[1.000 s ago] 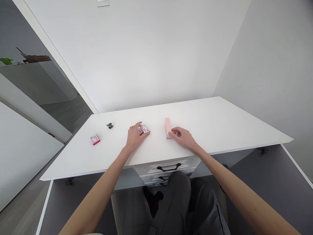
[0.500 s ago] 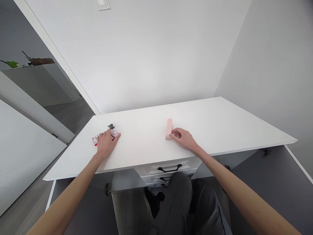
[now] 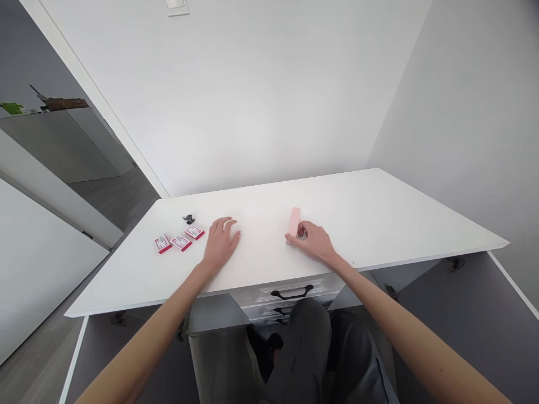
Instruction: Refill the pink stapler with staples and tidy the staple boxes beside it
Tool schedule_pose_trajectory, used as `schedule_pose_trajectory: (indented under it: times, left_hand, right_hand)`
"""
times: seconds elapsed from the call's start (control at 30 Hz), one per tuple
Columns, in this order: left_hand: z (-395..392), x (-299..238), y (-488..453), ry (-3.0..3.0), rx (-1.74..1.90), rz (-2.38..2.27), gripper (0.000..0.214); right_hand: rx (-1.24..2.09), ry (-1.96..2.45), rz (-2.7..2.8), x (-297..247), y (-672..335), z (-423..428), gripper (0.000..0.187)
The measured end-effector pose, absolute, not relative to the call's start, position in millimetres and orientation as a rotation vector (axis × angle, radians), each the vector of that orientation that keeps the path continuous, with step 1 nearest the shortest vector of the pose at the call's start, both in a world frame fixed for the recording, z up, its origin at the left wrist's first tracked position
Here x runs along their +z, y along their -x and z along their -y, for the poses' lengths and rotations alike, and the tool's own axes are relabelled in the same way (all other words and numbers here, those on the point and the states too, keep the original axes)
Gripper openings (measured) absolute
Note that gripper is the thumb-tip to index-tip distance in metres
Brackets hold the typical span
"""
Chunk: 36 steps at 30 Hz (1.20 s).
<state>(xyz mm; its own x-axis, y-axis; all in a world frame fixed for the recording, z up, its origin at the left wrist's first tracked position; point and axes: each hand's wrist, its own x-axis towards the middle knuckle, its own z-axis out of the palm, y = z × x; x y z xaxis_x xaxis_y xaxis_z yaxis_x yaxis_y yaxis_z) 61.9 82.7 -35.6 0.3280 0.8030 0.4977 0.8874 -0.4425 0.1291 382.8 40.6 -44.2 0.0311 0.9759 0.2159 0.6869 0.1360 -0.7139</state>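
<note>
My right hand [image 3: 315, 240] grips the near end of a pink stapler [image 3: 295, 217], thumb on its left side and fingers curled on its right. The stapler points away from me on the white top. Fingers apart and holding nothing, my left hand [image 3: 220, 242] hovers at or just above the surface, left of the stapler. Farther left lie three small red-and-white boxes [image 3: 181, 242], close together. Behind them sits a small dark object [image 3: 189, 219], perhaps a clip or staple remover; its kind is too small to tell.
The white cabinet top [image 3: 353, 207] meets a white wall at the back. Below its front edge are drawers with black handles [image 3: 292, 292]. Cabinet doors [image 3: 467, 314] hang open on both sides of my knees. A doorway shows at left.
My left hand has let go of the small boxes and moved right toward the middle. My right hand has closed more firmly on the stapler, which has turned slightly.
</note>
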Motion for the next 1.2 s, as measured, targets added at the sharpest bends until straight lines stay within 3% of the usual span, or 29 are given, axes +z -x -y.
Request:
schedule_pose_trajectory:
  times: [0.17, 0.33, 0.63, 0.83, 1.2]
  left_hand:
    - [-67, -30, -119, 2.648, -0.915, 1.229, 0.046]
    - [-66, -22, -159, 2.899, -0.637, 0.95, 0.043]
    - [-101, -41, -125, 2.47, -0.76, 1.56, 0.043]
    - [-106, -41, -82, 2.289, -0.769, 1.704, 0.039]
    - [-107, -40, -24, 1.897, -0.818, 1.926, 0.056]
  right_hand:
    - [0.553, 1.473, 1.872, -43, -383, -40, 0.036]
    - [0.682, 1.394, 1.771, -44, -388, -40, 0.038]
    - [0.779, 1.434, 1.599, -46, -389, -39, 0.039]
    - [0.782, 1.434, 1.612, -48, -390, -39, 0.037]
    - [0.781, 1.463, 1.624, -48, -390, -37, 0.033]
